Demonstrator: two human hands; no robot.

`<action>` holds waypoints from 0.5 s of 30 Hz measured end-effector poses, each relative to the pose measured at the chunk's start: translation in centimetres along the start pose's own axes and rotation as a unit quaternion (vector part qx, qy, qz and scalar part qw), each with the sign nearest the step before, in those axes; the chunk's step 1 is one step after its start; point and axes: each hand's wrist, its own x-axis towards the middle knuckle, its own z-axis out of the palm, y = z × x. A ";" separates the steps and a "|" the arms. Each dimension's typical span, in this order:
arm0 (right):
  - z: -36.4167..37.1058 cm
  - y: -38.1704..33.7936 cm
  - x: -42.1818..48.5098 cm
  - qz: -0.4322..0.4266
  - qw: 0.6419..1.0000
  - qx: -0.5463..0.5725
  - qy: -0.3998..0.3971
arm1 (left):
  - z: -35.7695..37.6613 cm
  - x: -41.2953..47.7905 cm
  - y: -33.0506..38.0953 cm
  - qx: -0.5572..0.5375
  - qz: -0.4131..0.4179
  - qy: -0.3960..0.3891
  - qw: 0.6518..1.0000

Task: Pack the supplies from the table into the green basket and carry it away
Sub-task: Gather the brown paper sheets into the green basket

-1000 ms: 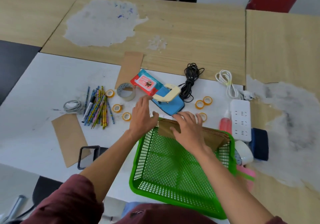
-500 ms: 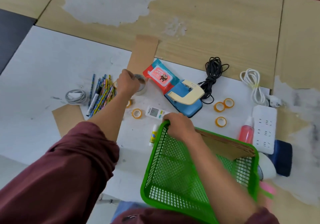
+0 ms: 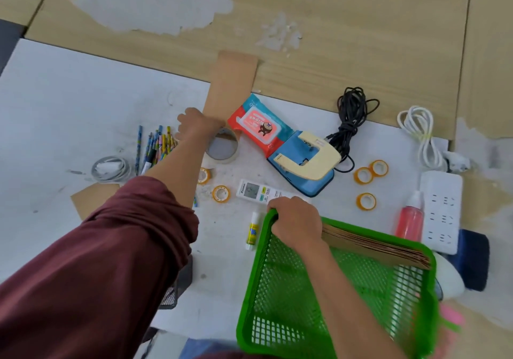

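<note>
Fingers of the right hand [image 3: 297, 221] curl over the green basket [image 3: 277, 328] rim. Its mesh holds brown cardboard sheets [image 3: 372, 245]. Left hand [image 3: 194, 125] fingers reach the tape roll [image 3: 223, 147]; grip unclear.

The green basket [image 3: 337, 297], an open mesh tray, sits at the counter's near edge with brown cardboard sheets [image 3: 374, 243] leaning inside its far wall. Tape rolls [image 3: 366, 201], pencils [image 3: 156, 147], a glue stick [image 3: 253, 231] and wipes [image 3: 259, 122] lie beyond it.

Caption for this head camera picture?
Left hand reaches the tape roll; right hand grips the green basket.
</note>
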 end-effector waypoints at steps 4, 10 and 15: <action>0.1 -0.2 0.0 0.011 1.000 0.001 -0.003 | 0.7 0.2 -0.6 -0.035 -0.023 0.025 0.999; -0.2 -0.2 0.0 0.007 1.000 -0.014 -0.016 | 0.8 0.4 -0.7 -0.064 -0.032 0.038 0.997; -0.3 -0.1 0.2 0.001 0.999 -0.027 -0.027 | 1.0 0.5 -1.2 -0.098 -0.033 0.030 0.994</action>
